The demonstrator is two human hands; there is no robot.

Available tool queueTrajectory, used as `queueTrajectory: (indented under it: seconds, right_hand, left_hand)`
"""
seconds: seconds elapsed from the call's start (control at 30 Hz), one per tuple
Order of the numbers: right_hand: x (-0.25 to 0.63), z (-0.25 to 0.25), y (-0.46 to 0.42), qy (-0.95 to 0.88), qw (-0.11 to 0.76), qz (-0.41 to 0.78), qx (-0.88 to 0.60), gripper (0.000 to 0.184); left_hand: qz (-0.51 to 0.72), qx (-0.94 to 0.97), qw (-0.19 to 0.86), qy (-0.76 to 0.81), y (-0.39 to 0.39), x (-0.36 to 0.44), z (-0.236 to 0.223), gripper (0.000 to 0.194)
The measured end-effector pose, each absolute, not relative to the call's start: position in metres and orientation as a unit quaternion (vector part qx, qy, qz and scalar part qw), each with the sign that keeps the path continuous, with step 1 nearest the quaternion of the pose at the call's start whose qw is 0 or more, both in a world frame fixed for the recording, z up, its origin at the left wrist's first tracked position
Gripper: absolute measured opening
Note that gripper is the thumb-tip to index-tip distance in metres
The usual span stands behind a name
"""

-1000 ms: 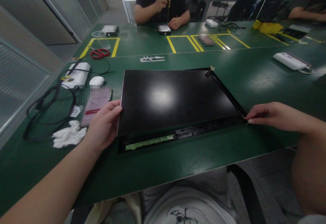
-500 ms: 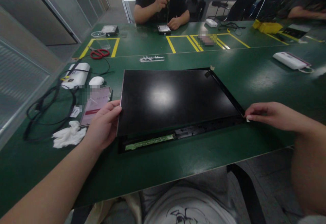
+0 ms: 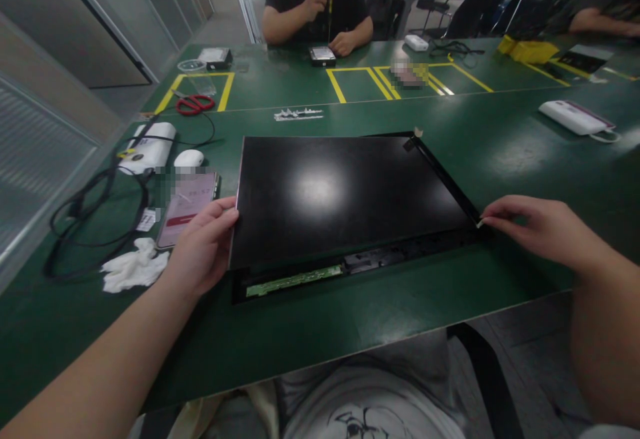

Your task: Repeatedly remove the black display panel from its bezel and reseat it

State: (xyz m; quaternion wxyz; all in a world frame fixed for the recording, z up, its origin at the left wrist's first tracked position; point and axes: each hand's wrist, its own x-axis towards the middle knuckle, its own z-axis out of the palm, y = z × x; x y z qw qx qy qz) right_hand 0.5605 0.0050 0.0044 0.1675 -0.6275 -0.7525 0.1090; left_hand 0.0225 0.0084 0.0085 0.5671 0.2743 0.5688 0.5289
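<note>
The left grip (image 3: 200,246) pinches the left edge of the black display panel (image 3: 345,192) as before, its forearm reaching in from the lower left. The panel lies over a black housing (image 3: 400,256) on the bench (image 3: 320,339), with a green circuit board (image 3: 294,281) exposed along the near side. The right grip (image 3: 540,226), slightly higher than before, pinches a pale tab (image 3: 480,223) at the housing's near right corner, fingers pointing left.
</note>
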Motion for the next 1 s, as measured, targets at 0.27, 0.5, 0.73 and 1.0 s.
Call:
queueTrajectory:
  seconds: [0.27, 0.5, 0.73, 1.0]
  right_hand:
    - [0.553, 0.008, -0.016, -0.782, 0.173, 0.081, -0.593, 0.045]
    - [0.561, 0.006, -0.02, -0.784, 0.166, 0.095, -0.59, 0.046]
    - [0.565, 0.013, -0.017, -0.783, 0.112, 0.141, -0.596, 0.054]
    - [0.57, 0.023, -0.003, -0.764, 0.043, 0.199, -0.612, 0.053]
  left_hand:
    - [0.528, 0.273, 0.586, 0.551, 0.008, 0.021, 0.01, 0.035]
    - [0.533, 0.27, 0.581, 0.554, 0.008, 0.024, 0.013, 0.038]
    - [0.53, 0.266, 0.576, 0.562, 0.008, 0.025, 0.014, 0.035]
    - [0.52, 0.284, 0.586, 0.553, 0.009, 0.017, 0.007, 0.037]
